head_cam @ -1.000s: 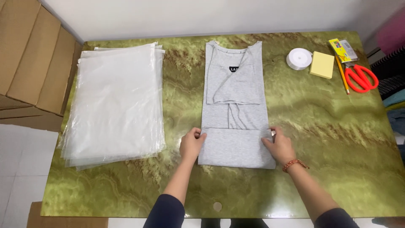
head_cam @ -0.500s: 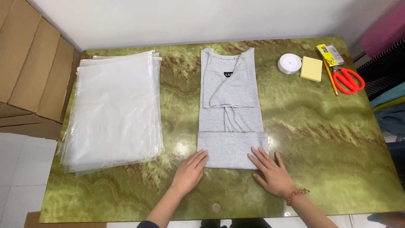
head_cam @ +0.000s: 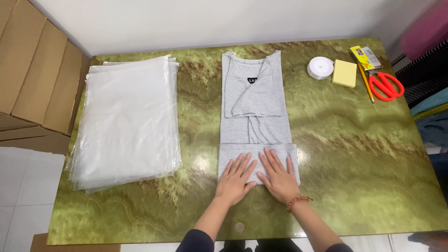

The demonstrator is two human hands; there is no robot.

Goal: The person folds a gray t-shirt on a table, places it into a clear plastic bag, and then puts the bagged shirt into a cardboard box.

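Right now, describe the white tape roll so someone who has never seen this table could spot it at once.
Start at the green marbled table and go to its far right corner. There, between the folded grey shirt and a yellow sticky-note pad, lies the white tape roll. It is the only round, ring-shaped thing there.

Bright, sharp, glare on tabletop (head_cam: 205, 163)
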